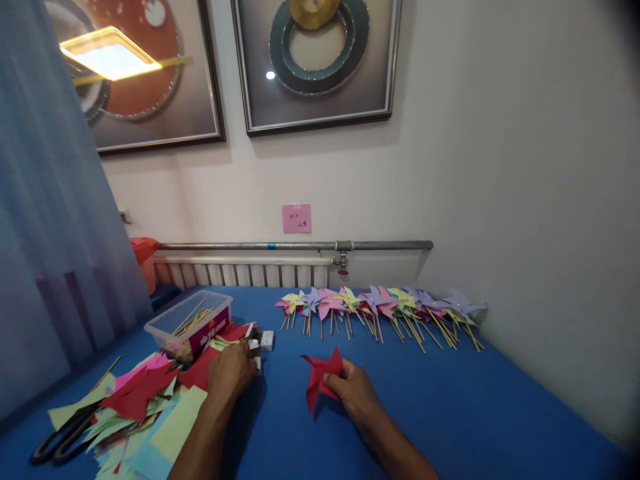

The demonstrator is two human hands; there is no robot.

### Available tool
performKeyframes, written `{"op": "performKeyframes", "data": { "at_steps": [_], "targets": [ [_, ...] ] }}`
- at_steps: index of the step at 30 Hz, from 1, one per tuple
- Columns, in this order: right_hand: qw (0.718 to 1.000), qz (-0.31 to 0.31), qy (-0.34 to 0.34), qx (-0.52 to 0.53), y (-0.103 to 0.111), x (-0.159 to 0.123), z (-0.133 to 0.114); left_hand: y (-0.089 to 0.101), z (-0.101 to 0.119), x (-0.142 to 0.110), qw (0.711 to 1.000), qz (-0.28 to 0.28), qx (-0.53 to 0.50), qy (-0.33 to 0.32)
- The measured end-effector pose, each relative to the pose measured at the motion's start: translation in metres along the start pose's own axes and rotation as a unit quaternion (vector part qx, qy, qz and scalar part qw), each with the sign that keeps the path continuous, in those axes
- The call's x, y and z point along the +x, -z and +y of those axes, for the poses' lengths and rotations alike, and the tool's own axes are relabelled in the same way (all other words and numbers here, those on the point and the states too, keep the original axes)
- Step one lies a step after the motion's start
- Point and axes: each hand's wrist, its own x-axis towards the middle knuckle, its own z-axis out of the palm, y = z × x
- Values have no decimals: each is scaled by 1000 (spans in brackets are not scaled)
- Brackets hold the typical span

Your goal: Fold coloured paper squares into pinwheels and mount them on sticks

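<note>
My right hand pinches a red paper pinwheel between thumb and fingers, holding it just over the blue tabletop. Its blades are folded in towards the middle. On the other side, my left hand is curled down at a small open box with dark contents. Its fingertips are mostly hidden, so what they pinch cannot be made out. A small white box stands right beside that one. Red paper lies under and around the left hand.
Several finished pinwheels on sticks lie in a row along the back. A clear plastic tub holds wooden sticks. Coloured paper pieces and black-handled scissors lie at the left. Behind are a metal pipe and a radiator.
</note>
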Motion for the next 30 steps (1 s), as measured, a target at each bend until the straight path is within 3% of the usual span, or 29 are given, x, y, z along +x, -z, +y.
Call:
{"op": "performKeyframes", "data": {
  "at_steps": [10,13,18,21,25,30],
  "targets": [
    [1000,-5,5,-11,3,2,4,4,1,-2,999,24,29,-28],
    [1000,1,0,-14,3,4,7,2,11,-8,994,24,20,-105],
    [1000,-12,1,-11,3,0,1,-9,30,-20,967,-48,60,-243],
    [1000,-3,-7,-18,3,-4,-4,-12,31,-21,966,-71,55,-244],
    [1000,-3,-6,-22,2,-7,-8,-8,26,-18,975,-55,-11,-214],
    [1000,0,-6,-13,2,-7,-8,-9,27,-18,961,-81,-37,-262]
  ]
}}
